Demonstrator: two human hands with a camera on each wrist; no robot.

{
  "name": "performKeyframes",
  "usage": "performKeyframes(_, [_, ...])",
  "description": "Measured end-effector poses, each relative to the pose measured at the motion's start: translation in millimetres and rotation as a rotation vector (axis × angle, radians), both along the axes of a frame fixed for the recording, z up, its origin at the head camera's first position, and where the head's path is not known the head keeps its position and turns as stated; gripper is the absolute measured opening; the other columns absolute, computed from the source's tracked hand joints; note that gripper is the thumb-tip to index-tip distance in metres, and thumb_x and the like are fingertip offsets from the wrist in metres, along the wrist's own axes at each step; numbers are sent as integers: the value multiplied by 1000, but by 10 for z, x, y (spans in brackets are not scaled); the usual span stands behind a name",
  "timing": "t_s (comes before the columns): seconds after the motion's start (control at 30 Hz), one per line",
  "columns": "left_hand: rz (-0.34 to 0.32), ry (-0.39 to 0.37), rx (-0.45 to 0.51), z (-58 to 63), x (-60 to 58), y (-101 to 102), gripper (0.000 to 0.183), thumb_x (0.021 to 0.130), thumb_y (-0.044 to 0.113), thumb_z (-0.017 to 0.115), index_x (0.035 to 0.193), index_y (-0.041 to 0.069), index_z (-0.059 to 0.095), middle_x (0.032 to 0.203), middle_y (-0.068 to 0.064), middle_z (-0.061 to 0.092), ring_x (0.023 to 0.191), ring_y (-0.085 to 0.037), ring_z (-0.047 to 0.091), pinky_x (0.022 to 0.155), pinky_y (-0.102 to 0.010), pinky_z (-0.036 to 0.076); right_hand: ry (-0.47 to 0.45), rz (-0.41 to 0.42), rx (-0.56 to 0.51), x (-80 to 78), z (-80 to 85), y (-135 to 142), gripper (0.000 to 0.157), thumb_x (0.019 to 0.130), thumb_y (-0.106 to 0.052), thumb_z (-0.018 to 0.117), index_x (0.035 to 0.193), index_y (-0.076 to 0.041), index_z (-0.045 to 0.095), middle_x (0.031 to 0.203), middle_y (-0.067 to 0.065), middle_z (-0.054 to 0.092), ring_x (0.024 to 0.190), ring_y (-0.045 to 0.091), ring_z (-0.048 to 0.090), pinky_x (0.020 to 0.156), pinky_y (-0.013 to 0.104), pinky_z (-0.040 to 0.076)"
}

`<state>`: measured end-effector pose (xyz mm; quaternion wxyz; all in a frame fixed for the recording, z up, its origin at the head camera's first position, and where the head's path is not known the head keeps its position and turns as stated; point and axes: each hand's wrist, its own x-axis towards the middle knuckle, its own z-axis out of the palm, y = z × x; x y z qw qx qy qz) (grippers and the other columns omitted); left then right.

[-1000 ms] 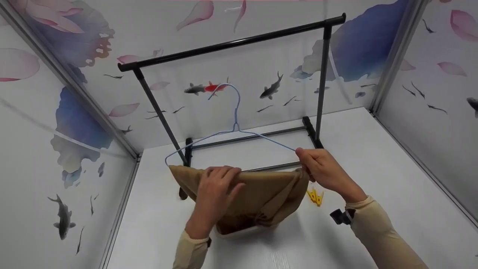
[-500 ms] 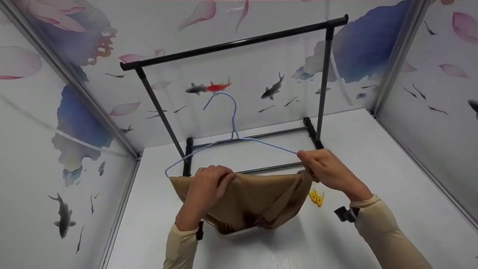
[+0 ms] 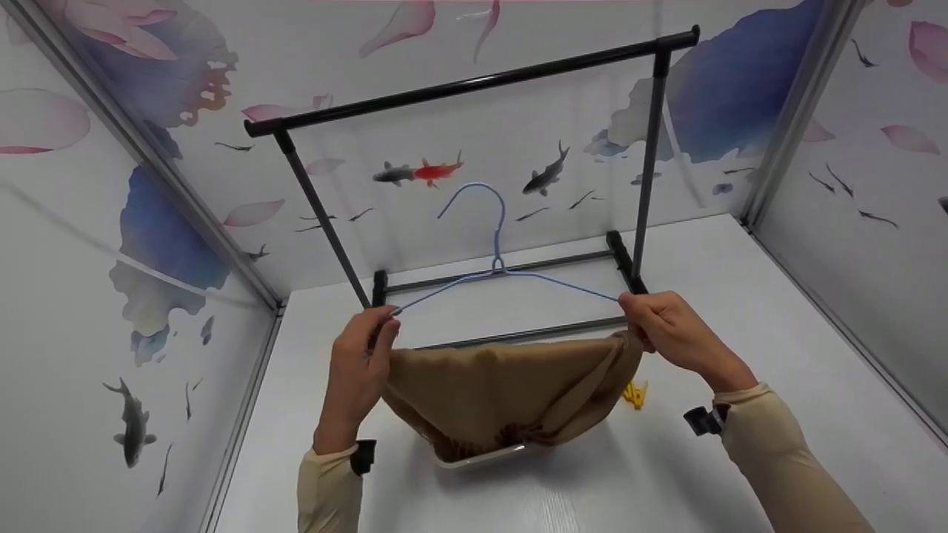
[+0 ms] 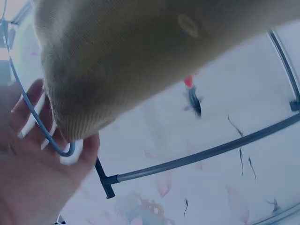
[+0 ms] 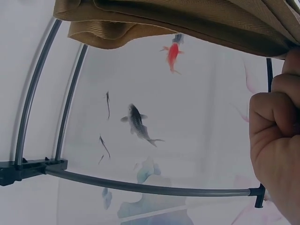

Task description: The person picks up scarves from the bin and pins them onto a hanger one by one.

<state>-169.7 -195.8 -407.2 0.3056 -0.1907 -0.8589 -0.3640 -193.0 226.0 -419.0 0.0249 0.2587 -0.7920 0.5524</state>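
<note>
A blue wire hanger (image 3: 499, 235) is held up in front of the person, its hook pointing up. Over its lower bar hangs a brown cloth (image 3: 511, 377) with a dark pattern near the bottom. At the left end, my left hand (image 3: 354, 374) holds the hanger's shoulder between thumb and fingers. In the left wrist view, the hanger's bent corner (image 4: 68, 151) lies against that hand, close to the cloth's edge. My right hand (image 3: 670, 329) grips the right shoulder with curled fingers, the cloth bunched beside it. The hanger's right corner is hidden by this hand and the cloth.
A black clothes rack (image 3: 474, 85) stands behind the hanger on the white table (image 3: 740, 311). Yellow clothes pegs (image 3: 635, 394) lie at the right, partly covered by the cloth. Below the cloth shows the white rim of a container (image 3: 481, 459). Printed walls enclose the table.
My left hand has moved left and up from the cloth's top edge to the hanger's left end. The hanger first dipped, then shifted right. My right hand keeps its grip.
</note>
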Motion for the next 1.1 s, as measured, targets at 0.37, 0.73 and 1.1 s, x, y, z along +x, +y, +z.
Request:
performKeyframes(0.37, [-31, -1, 207, 40, 116, -20, 12, 101, 0, 59, 102, 2, 71, 85, -5, 63, 78, -10, 54, 71, -20, 46, -141, -31, -40, -126, -110, 69, 60, 113, -42, 21, 104, -1, 64, 68, 8, 58, 50, 12, 46, 43, 26, 37])
performKeyframes(0.73, [51, -26, 290, 59, 127, -26, 14, 102, 4, 59, 103, -2, 71, 95, -13, 68, 85, -13, 56, 77, -20, 46, -229, -339, 578, -304, -1219, 71, 41, 101, -36, 66, 113, 2, 72, 99, 15, 70, 84, 25, 63, 75, 44, 54])
performKeyframes(1.1, [77, -23, 322, 32, 79, 21, 15, 103, 6, 59, 102, -2, 72, 94, -12, 67, 83, -13, 54, 75, -21, 44, -211, -384, 694, -318, -1633, -115, 18, 87, -13, 77, 95, 3, 72, 99, 21, 68, 85, 31, 61, 76, 50, 53])
